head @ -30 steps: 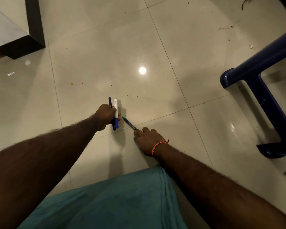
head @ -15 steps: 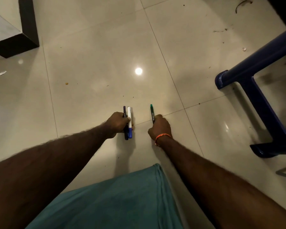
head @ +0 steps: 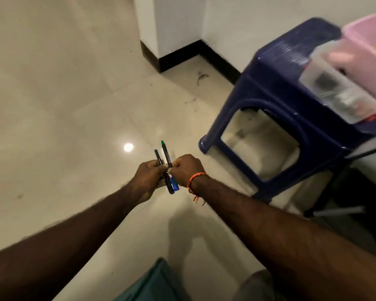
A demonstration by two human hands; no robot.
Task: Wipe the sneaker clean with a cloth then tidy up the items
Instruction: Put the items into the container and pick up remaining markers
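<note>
Fingers point(head: 161, 169) of left hand point(head: 149, 181) curled round dark pens point(head: 161, 164); right hand point(head: 186, 169) pinching the green-tipped pen point(head: 166, 154) beside them. Tidying step, probably. Sneaker and cloth not in view. Next: carrying toward boxes point(head: 339, 92) on blue stool point(head: 280, 88).

3 dark markers point(head: 165, 165) bunched upright, green-tipped one point(head: 165, 153) tallest

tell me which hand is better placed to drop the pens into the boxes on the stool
Right, probably. The right hand is nearer the blue stool and its clear box, but the left hand grips most of the pens, so they would need passing over.
</note>
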